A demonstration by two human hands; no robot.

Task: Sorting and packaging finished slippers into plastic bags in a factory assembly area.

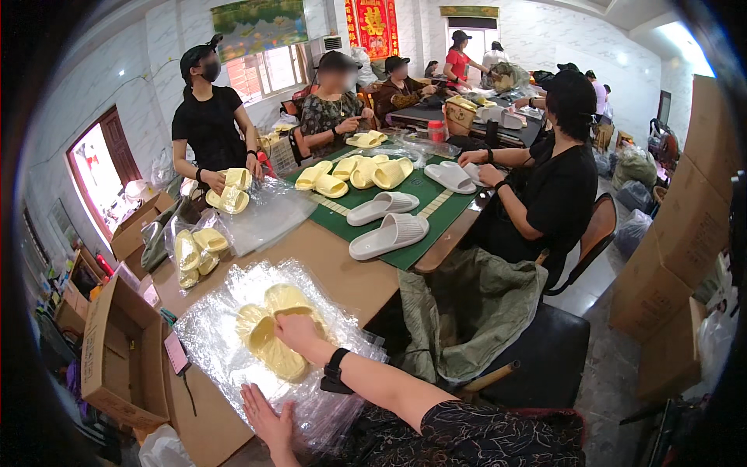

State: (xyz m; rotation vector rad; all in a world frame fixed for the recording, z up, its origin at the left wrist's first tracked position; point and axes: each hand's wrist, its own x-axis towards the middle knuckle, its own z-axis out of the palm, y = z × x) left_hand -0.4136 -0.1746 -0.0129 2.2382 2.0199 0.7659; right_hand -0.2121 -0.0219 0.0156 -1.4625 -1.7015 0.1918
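A pair of pale yellow slippers (pixel 282 359) lies on a stack of clear plastic bags (pixel 210 323) at the near table edge. My right hand (pixel 299 336) is closed on the slippers, its fingertips partly hidden against them. Glossy film shows around the pair; I cannot tell whether it covers them. Flat on the bags nearer to me rests my left hand (pixel 267 416), fingers stretched and holding nothing. Beyond the stack, another yellow pair (pixel 198 253) sits in clear plastic.
Yellow slippers (pixel 362 173) and white slippers (pixel 389 236) lie on a green mat (pixel 331 214). An open cardboard box (pixel 124 350) stands left, a green sack (pixel 475 311) right. Co-workers surround the table; one at far left holds yellow slippers (pixel 231 191). Cartons (pixel 661 265) line the right.
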